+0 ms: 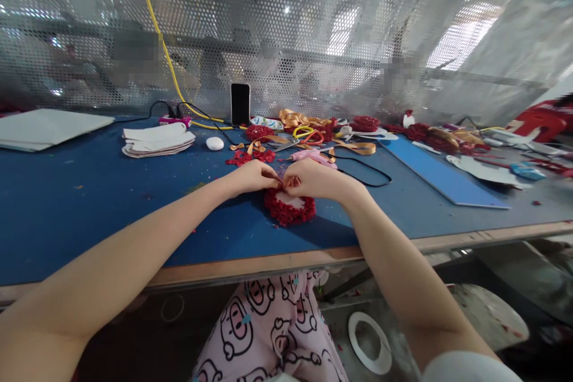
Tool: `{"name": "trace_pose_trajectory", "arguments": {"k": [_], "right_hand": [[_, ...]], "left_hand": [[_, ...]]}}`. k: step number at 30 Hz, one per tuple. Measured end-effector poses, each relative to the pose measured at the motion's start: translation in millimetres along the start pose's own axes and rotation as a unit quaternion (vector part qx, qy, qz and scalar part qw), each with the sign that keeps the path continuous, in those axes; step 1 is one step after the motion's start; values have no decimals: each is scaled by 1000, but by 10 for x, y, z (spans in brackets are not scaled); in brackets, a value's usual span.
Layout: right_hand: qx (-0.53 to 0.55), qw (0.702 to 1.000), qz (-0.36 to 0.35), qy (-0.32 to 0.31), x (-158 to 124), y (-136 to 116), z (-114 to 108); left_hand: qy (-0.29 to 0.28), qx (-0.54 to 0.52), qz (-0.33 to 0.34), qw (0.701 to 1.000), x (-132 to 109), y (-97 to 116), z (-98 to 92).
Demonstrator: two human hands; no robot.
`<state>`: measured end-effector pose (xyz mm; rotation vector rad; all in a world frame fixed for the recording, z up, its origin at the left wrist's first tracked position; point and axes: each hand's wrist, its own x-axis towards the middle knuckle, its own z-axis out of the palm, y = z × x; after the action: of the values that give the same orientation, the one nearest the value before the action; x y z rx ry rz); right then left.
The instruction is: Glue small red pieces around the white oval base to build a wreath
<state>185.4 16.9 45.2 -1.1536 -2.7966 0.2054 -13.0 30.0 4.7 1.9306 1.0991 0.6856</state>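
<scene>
A small round piece with a ruffled red border (293, 216) and a white middle lies on the blue table just in front of me. My left hand (256, 177) is closed in a pinch at its far edge. Beside it, my right hand (308, 178) is closed too, its thumb and fingertips meeting the left ones at the red ruffle. The fingers partly hide the exact bit they pinch. Right behind my hands rests a pink glue gun (314, 158) with a black cord. Loose red petal-like scraps (250, 157) are beyond my left hand.
Scissors (289, 144), gold ribbon (298, 118) and a red ruffled bundle (259, 133) lie farther back. A phone (240, 104) stands against the perforated metal screen (268, 24). White cut sheets (156, 140) are at left, a blue board (443, 173) at right.
</scene>
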Motion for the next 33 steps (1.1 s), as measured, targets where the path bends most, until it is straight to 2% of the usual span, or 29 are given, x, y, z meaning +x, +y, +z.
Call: {"name": "trace_pose_trajectory", "arguments": {"k": [10, 14, 17, 20, 27, 33], "right_hand": [[-76, 997, 16, -14, 49, -47, 16], [-26, 1000, -11, -6, 14, -19, -9], [21, 998, -46, 28, -50, 29, -82], [35, 997, -52, 53, -93, 115, -134], [90, 995, -30, -7, -72, 164, -108], [97, 994, -49, 5, -44, 133, -64]], "left_hand": [[-1, 9, 9, 1000, 4, 11, -10], [1, -2, 3, 1000, -2, 20, -4], [2, -5, -3, 1000, -17, 41, -2], [2, -10, -15, 1000, -34, 69, -2], [-6, -1, -4, 1000, -31, 77, -14], [-17, 19, -14, 1000, -20, 56, -16]]}}
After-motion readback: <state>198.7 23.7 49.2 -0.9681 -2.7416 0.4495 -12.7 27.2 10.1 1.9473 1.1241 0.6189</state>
